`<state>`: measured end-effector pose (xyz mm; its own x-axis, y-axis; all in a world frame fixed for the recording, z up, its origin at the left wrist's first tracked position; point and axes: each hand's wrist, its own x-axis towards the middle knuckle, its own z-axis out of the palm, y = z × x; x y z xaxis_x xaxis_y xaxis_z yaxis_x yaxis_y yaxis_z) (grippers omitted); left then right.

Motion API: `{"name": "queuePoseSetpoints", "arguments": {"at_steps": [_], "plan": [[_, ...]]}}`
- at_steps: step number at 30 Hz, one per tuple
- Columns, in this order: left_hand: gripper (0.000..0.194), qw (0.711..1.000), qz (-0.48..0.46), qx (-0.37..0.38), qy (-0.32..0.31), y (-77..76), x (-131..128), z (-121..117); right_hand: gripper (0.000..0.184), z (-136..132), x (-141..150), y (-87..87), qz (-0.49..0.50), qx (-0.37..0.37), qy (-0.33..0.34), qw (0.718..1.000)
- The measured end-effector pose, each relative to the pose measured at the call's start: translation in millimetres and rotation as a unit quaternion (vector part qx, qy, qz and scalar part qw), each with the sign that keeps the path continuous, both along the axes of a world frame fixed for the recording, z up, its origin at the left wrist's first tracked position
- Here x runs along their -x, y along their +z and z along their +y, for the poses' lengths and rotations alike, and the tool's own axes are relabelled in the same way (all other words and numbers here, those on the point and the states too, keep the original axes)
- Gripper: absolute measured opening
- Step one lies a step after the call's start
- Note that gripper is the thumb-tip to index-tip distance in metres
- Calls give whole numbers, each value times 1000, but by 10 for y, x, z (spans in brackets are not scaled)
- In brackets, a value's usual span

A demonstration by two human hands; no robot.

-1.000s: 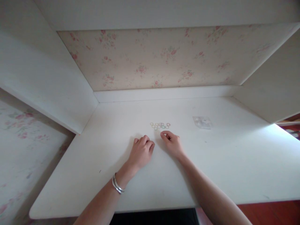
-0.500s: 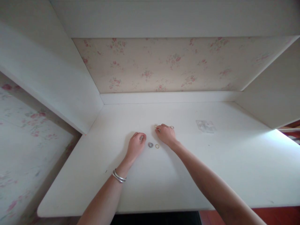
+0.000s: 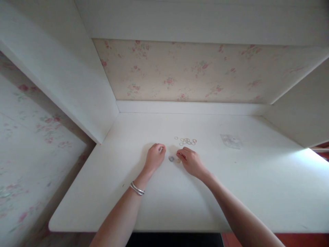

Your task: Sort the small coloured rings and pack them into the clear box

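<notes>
My left hand [image 3: 155, 156] rests on the white desk with thumb and fingers curled together. What lies inside that curl, if anything, is too small to name. My right hand [image 3: 192, 161] is closed in a pinch to the right of it, and I cannot make out what is between the fingertips. Between the hands lies a grey ring-shaped piece [image 3: 171, 159]. A yellowish ring [image 3: 179, 160] sits beside it, partly under my right fingertips. Just beyond my right hand, several thin rings [image 3: 186, 140] lie in a loose cluster, with a single ring [image 3: 176, 138] apart on their left.
A clear plastic bag [image 3: 231, 141] lies on the desk [image 3: 164, 202] to the right. A low white ledge [image 3: 190, 107] runs along the back, under flowered wallpaper. A white side panel [image 3: 102, 132] stands at the left. Silver bangles [image 3: 137, 188] circle my left wrist.
My right hand has come back from the ring cluster toward me, uncovering the rings, and is now by the yellowish ring. My left hand keeps its curled pose. The view has shifted slightly.
</notes>
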<state>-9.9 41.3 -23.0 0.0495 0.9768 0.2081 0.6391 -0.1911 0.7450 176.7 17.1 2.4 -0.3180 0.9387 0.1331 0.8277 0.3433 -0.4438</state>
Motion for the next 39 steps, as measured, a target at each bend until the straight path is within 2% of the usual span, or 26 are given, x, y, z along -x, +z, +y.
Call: {"name": "queuePoseSetpoints", "arguments": {"at_steps": [3, 6, 12, 20, 27, 39], "plan": [[19, 1000, 8, -11, 5, -15, 5, 4, 26, -213, -74, -33, 1, -6, 10, 1000], [19, 1000, 13, -17, 7, -24, 7, 3, 28, -294, -97, -48, -27, -13, 18, 999], [19, 1000, 18, -8, 8, 2, 9, -5, 28, -251, -86, -84, -72, -28, 30, 997], [20, 1000, 23, -3, 3, -3, 12, 4, 28, -278, -103, -82, -63, 2, 16, 998], [20, 1000, 23, -10, -3, -8, 12, -3, 29, -251, -44, -92, -78, -6, 19, 997], [19, 1000, 26, -12, -6, 5, 25, -5, 25, -176, -12, -109, -5, 22, 18, 1000]]}}
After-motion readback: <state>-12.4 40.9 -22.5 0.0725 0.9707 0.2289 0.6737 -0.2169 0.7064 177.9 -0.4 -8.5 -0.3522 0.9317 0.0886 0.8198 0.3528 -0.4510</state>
